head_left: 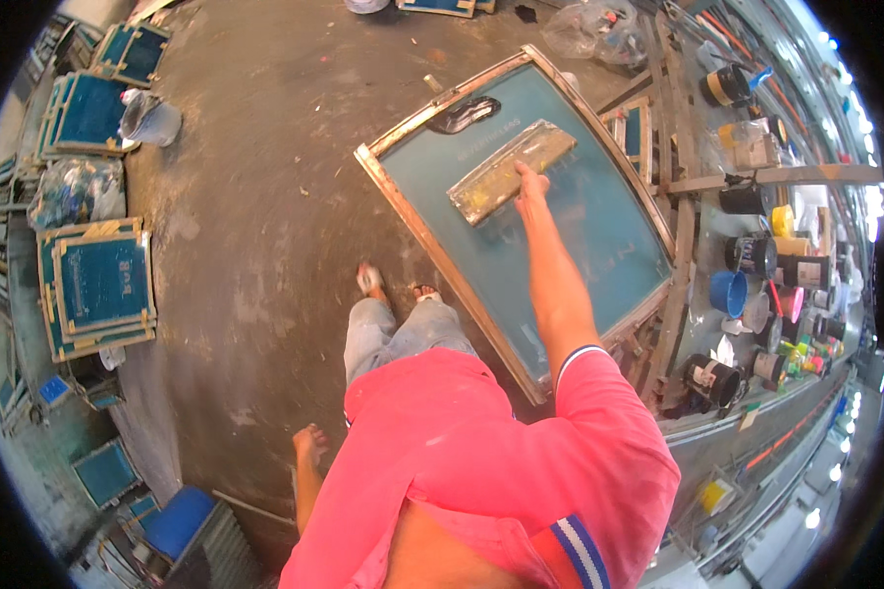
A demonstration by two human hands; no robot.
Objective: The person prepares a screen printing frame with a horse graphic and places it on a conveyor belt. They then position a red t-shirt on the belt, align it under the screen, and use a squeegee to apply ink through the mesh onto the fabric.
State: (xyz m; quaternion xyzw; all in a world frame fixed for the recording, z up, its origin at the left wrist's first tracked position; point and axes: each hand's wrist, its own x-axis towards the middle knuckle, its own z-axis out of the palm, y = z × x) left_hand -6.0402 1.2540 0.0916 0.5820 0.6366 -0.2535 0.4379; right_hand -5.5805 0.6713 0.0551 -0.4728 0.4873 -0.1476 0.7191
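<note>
The brown floor point(246, 265) is stained and scuffed throughout. A teal screen point(604, 221) in a worn wooden frame lies at an angle ahead and to the right of the person; stacked screens point(103, 285) stand at left. The squeegee point(514, 174) rests across the upper part of the screen. A black tub point(712, 380) and a blue tub point(728, 293) stand at right. A glossy black patch point(465, 115), apparently ink, lies near the screen's upper corner, just beside the squeegee. Hands: the right hand point(531, 187) is clamped on the squeegee's near edge; the left hand point(309, 445) hangs well apart, seemingly empty, fingers loosely curled. Assessed risks: the one-handed hold could let the squeegee tip, causing streaks; contact with the patch could smear it. Labelling: faint pale lettering on the screen, bolder on one stacked screen; pale label on the black tub.
</note>
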